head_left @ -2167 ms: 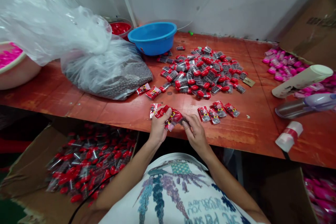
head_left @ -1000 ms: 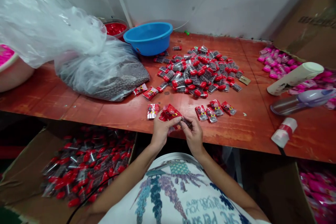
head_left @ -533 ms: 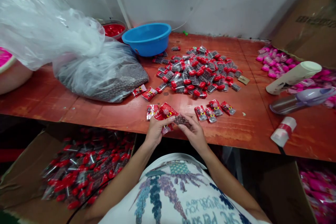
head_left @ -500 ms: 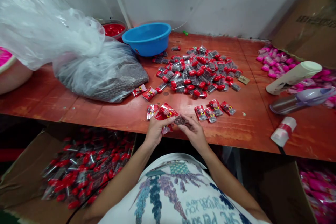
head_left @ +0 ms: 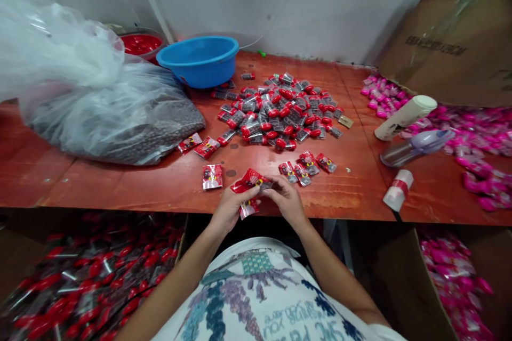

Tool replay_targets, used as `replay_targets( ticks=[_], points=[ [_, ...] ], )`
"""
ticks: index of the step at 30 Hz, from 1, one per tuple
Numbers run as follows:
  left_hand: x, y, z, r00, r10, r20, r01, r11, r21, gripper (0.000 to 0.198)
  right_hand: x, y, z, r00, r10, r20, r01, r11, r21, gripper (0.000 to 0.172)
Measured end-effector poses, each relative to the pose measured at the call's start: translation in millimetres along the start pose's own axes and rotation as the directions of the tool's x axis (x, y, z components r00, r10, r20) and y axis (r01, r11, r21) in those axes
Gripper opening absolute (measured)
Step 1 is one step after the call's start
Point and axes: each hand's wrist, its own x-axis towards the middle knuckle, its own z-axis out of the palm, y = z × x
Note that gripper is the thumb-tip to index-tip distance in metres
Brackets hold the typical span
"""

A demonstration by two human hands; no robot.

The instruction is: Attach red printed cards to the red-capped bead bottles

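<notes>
My left hand [head_left: 229, 209] is closed on a red printed packet [head_left: 248, 180], held just above the table's front edge. A second red packet [head_left: 248, 209] hangs under the fingers of that hand. My right hand [head_left: 288, 201] pinches a small clear pack of dark beads [head_left: 265, 185] at the right end of the upper red packet. How far the pack sits inside it is partly hidden by my fingers. To the left lies a flat red packet [head_left: 212, 177]. Several red packets with dark contents [head_left: 308, 162] rest beyond my right hand.
A heap of red-capped clear packs [head_left: 286, 109] covers the table's middle. Behind it stands a blue basin [head_left: 200, 64]; a plastic sack of dark beads [head_left: 120, 117] sits left. On the right are a white tumbler [head_left: 404, 117], a clear bottle [head_left: 408, 152], a roll [head_left: 399, 189] and pink packs [head_left: 468, 130].
The view has turned to the right, so the table's things sit further left. Less of the dark bead pack shows between my hands, at the end of the red packet.
</notes>
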Motion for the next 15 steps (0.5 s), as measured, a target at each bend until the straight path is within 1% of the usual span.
replay_targets(
  ticks=[1, 2, 3, 5, 6, 7, 8, 9, 10, 11, 12, 13, 14, 15],
  points=[
    [1.0, 1.0, -0.4, 0.999, -0.038, 0.003, 0.038, 0.998, -0.041, 0.035, 2.1, 1.9, -10.2, 0.998, -0.003, -0.068, 0.002, 1.0, -0.01, 0.032],
    [2.0, 2.5, -1.4, 0.997, -0.072, 0.01, 0.073, 0.994, -0.085, 0.037, 4.3, 4.2, -23.5, 0.987, -0.007, -0.161, 0.003, 1.0, -0.029, 0.034],
    [2.7, 4.1, -2.9, 0.995, -0.096, 0.018, 0.098, 0.987, -0.126, 0.039, 6.7, 6.9, -39.6, 0.963, -0.012, -0.271, -0.002, 0.999, -0.053, 0.037],
    [3.6, 7.1, -6.6, 0.993, -0.113, 0.026, 0.116, 0.977, -0.179, 0.043, 11.4, 12.4, -75.3, 0.885, -0.021, -0.466, -0.047, 0.99, -0.133, 0.047],
    [3.8, 8.1, -8.3, 0.994, -0.108, 0.022, 0.11, 0.975, -0.191, 0.044, 13.6, 14.7, -91.8, 0.85, -0.029, -0.526, -0.081, 0.979, -0.185, 0.049],
    [4.1, 8.5, -9.5, 0.995, -0.098, 0.012, 0.098, 0.976, -0.196, 0.044, 15.4, 16.1, -105.2, 0.829, -0.047, -0.558, -0.117, 0.96, -0.254, 0.05],
    [4.5, 8.3, -10.0, 0.996, -0.086, -0.004, 0.084, 0.977, -0.197, 0.044, 16.7, 16.3, -113.9, 0.819, -0.087, -0.567, -0.149, 0.923, -0.356, 0.049],
    [5.2, 7.7, -9.5, 0.997, -0.073, -0.027, 0.067, 0.979, -0.195, 0.043, 17.1, 15.2, -116.9, 0.809, -0.143, -0.569, -0.164, 0.876, -0.454, 0.048],
    [6.1, 6.7, -8.2, 0.997, -0.06, -0.051, 0.049, 0.981, -0.19, 0.042, 16.8, 12.9, -113.6, 0.807, -0.203, -0.555, -0.16, 0.83, -0.535, 0.046],
    [7.3, 5.4, -6.2, 0.996, -0.046, -0.076, 0.032, 0.983, -0.183, 0.041, 15.6, 9.8, -104.1, 0.818, -0.249, -0.518, -0.13, 0.798, -0.588, 0.043],
    [8.9, 4.1, -3.8, 0.994, -0.032, -0.102, 0.014, 0.984, -0.178, 0.04, 14.1, 6.4, -89.3, 0.841, -0.274, -0.467, -0.079, 0.792, -0.606, 0.041],
    [10.7, 2.8, -1.4, 0.992, -0.012, -0.126, -0.011, 0.985, -0.174, 0.039, 12.4, 3.4, -70.7, 0.881, -0.266, -0.391, -0.01, 0.816, -0.578, 0.038],
    [12.6, 1.8, 0.6, 0.989, 0.018, -0.146, -0.043, 0.984, -0.171, 0.038, 11.2, 1.0, -50.1, 0.941, -0.22, -0.256, 0.061, 0.858, -0.51, 0.036],
    [14.6, 1.0, 1.8, 0.986, 0.056, -0.16, -0.083, 0.982, -0.169, 0.037, 10.6, -0.5, -29.4, 0.977, -0.169, -0.133, 0.099, 0.901, -0.421, 0.035]
  ],
)
